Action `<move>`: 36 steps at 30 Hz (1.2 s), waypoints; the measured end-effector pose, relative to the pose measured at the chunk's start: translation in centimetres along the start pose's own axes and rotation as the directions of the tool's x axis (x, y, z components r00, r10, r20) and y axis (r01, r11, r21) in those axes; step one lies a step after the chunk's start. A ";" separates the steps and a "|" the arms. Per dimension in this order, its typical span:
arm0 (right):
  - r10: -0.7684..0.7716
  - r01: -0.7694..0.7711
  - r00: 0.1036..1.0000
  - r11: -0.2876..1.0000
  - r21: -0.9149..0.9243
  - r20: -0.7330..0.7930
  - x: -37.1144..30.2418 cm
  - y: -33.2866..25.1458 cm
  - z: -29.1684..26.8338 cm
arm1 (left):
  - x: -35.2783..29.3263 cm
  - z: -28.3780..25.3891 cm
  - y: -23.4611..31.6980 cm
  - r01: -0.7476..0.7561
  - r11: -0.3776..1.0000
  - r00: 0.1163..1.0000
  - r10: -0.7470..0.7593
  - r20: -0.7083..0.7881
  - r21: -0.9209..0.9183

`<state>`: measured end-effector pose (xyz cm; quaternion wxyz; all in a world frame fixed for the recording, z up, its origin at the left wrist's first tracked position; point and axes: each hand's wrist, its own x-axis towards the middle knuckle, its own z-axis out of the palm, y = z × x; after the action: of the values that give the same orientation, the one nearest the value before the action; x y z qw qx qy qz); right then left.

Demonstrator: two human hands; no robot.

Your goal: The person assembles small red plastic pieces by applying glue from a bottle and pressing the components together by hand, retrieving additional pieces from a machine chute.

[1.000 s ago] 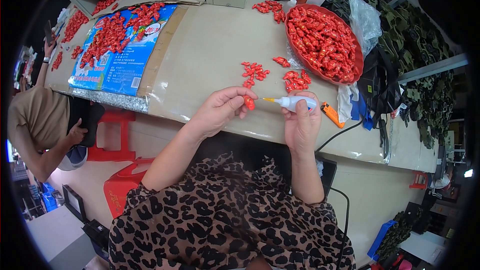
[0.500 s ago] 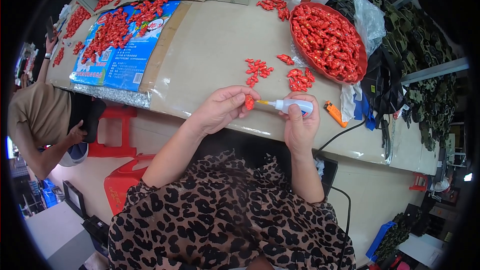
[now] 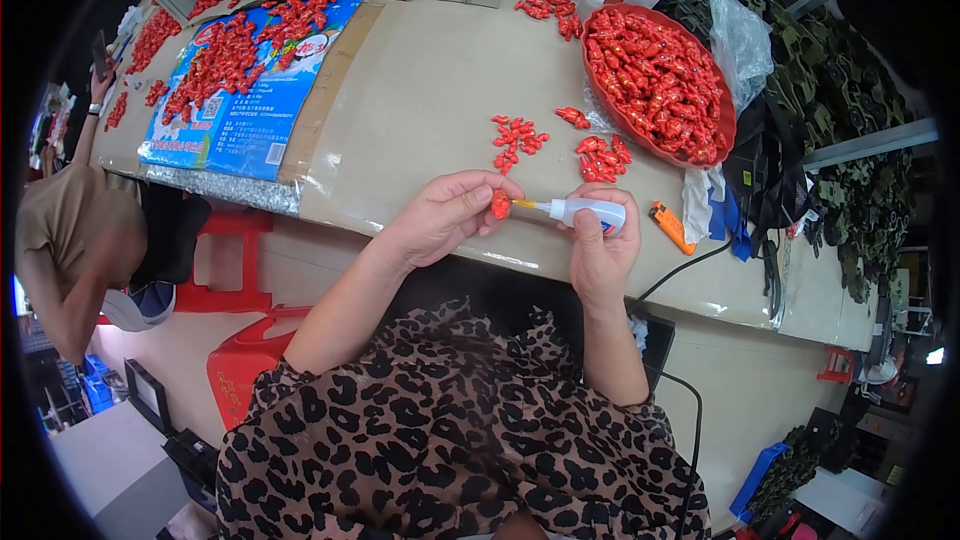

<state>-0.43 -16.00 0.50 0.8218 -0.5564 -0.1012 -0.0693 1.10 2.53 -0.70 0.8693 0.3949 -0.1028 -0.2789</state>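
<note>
Between the thumb and fingers of my left hand (image 3: 455, 212) is a small red figurine (image 3: 500, 205). My right hand (image 3: 605, 250) grips a white squeeze bottle (image 3: 590, 212), held sideways, its narrow yellowish nozzle pointing left at the figurine. The tip touches or nearly touches the piece; I cannot tell which. Both hands are over the near edge of the table (image 3: 420, 90). Just beyond them lie two small clusters of red figurines, one on the left (image 3: 518, 140) and one on the right (image 3: 602, 158), with a single red piece (image 3: 573, 118) behind.
A red scalloped bowl (image 3: 590, 75) heaped with red figurines stands at the back right. More figurines lie on a blue printed cardboard sheet (image 3: 260, 130) at left. An orange-handled cutter (image 3: 672, 228) lies right of my hands. A person (image 3: 75, 240) sits at far left near red stools (image 3: 235, 365).
My hands, the bottle and the figurine hold almost the same place. At far left, the other person has leaned forward and their lower hand no longer shows.
</note>
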 end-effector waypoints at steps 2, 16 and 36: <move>0.002 -0.002 1.000 1.000 -0.004 -0.004 -0.1 0.0 0.0 | 0.0 0.0 0.0 0.002 1.000 1.000 -0.002 0.000 -0.004; -0.024 0.024 1.000 0.999 -0.046 -0.008 -0.3 -0.1 0.2 | 0.0 0.0 0.0 0.001 1.000 1.000 -0.001 -0.014 -0.016; -0.031 0.030 0.999 0.998 -0.062 -0.017 -0.3 -0.1 0.2 | 0.0 -0.1 0.0 -0.001 1.000 1.000 0.001 -0.015 -0.022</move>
<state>-0.76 -15.84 0.59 0.8039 -0.5793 -0.1002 -0.0899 1.14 2.59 -0.74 0.8746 0.3872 -0.0932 -0.2764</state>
